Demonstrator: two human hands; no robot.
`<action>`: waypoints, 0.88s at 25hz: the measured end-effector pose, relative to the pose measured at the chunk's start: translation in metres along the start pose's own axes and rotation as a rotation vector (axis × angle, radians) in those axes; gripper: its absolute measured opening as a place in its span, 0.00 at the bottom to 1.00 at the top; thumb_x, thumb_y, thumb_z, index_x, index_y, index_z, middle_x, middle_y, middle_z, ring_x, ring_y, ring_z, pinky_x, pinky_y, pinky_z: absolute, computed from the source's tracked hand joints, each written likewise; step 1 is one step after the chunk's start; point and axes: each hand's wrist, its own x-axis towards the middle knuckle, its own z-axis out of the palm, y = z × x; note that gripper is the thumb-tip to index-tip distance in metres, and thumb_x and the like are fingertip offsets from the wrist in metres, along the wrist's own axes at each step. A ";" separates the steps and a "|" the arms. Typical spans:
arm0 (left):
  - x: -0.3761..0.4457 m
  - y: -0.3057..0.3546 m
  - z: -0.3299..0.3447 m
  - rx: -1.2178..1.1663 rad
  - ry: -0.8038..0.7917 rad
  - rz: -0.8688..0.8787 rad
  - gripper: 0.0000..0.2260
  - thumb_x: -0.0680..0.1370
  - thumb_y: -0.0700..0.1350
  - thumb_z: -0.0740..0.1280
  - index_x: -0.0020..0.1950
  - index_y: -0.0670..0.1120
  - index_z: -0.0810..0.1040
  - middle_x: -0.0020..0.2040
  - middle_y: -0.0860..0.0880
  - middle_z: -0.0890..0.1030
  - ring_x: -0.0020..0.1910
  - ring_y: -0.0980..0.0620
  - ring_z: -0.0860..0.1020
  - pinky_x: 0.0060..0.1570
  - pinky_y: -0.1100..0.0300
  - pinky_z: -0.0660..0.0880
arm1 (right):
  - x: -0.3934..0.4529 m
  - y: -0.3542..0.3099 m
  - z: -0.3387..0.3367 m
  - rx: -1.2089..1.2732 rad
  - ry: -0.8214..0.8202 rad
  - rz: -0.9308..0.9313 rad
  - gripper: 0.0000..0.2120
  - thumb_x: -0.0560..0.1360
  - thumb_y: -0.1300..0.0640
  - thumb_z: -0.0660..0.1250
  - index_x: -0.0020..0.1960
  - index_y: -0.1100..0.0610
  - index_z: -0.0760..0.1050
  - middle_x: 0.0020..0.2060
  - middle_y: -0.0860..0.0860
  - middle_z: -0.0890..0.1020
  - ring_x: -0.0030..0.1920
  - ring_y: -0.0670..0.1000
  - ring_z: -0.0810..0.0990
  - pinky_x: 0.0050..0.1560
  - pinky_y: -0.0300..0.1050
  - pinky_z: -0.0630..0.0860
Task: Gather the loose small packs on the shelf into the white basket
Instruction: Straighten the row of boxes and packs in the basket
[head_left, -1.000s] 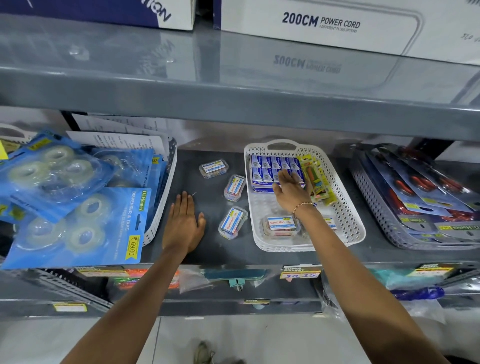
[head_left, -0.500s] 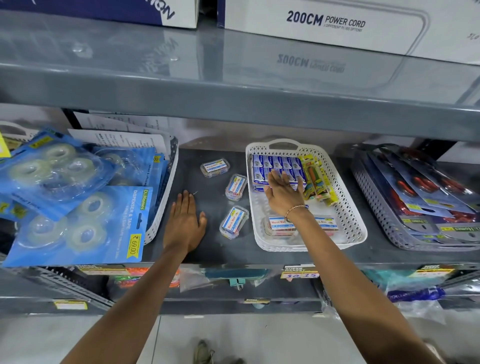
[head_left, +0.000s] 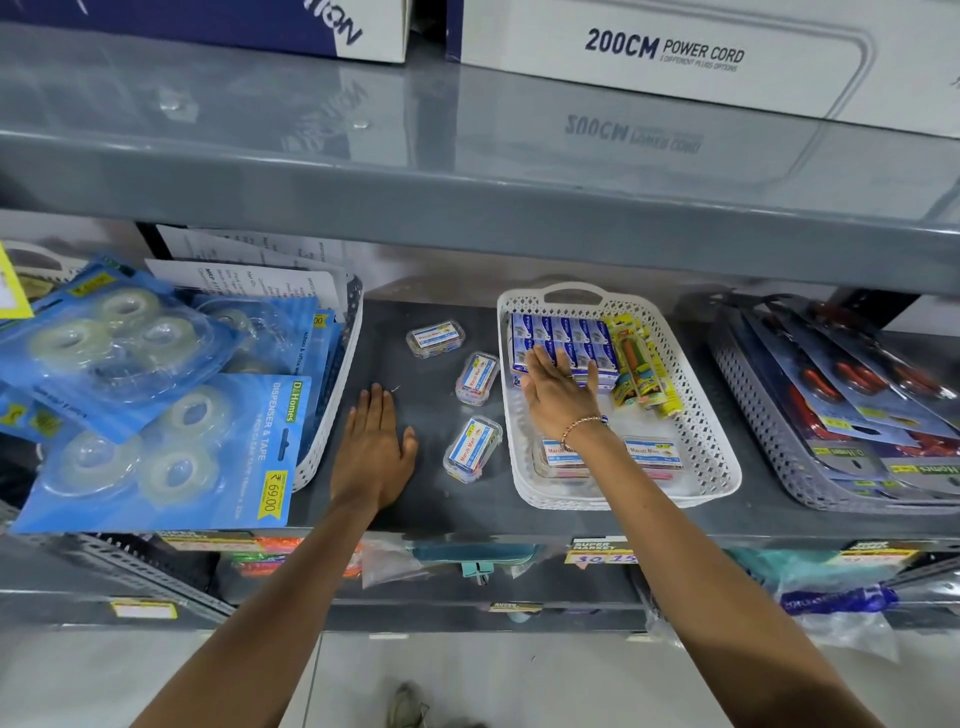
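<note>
Left hand (head_left: 375, 451) lay flat on shelf (head_left: 395, 512), right hand (head_left: 560, 396) spread empty over white basket (head_left: 717, 457), three small packs (head_left: 472, 449) loose between them.

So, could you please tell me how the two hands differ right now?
The left hand lies flat on the bare shelf, outside the white basket; the right hand reaches into that basket, fingers spread over the blue boxes. Only the right wrist wears a bracelet. Both are open and hold nothing.

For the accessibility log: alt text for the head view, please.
Three small packs lie loose on the grey shelf left of the white basket. The right hand reaches open into the basket; the left hand rests flat on the shelf.
</note>
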 end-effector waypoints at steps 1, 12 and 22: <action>0.000 0.000 -0.001 -0.007 -0.003 0.002 0.29 0.82 0.52 0.49 0.77 0.38 0.46 0.80 0.41 0.49 0.79 0.46 0.46 0.77 0.54 0.42 | 0.005 0.004 -0.005 0.047 0.010 0.006 0.24 0.82 0.48 0.43 0.77 0.51 0.49 0.78 0.46 0.49 0.78 0.50 0.45 0.73 0.64 0.36; 0.000 0.000 0.002 -0.008 0.017 -0.007 0.29 0.81 0.51 0.53 0.78 0.38 0.48 0.79 0.40 0.51 0.79 0.46 0.49 0.78 0.54 0.44 | 0.069 0.097 -0.080 0.104 -0.316 0.044 0.68 0.54 0.50 0.83 0.75 0.47 0.35 0.76 0.54 0.58 0.73 0.58 0.62 0.71 0.57 0.66; 0.001 0.000 0.003 0.012 0.028 -0.005 0.29 0.81 0.51 0.54 0.78 0.39 0.49 0.79 0.41 0.52 0.79 0.46 0.49 0.78 0.53 0.44 | 0.078 0.107 -0.082 0.043 -0.328 -0.032 0.62 0.52 0.51 0.81 0.74 0.45 0.45 0.72 0.55 0.67 0.66 0.60 0.72 0.64 0.56 0.74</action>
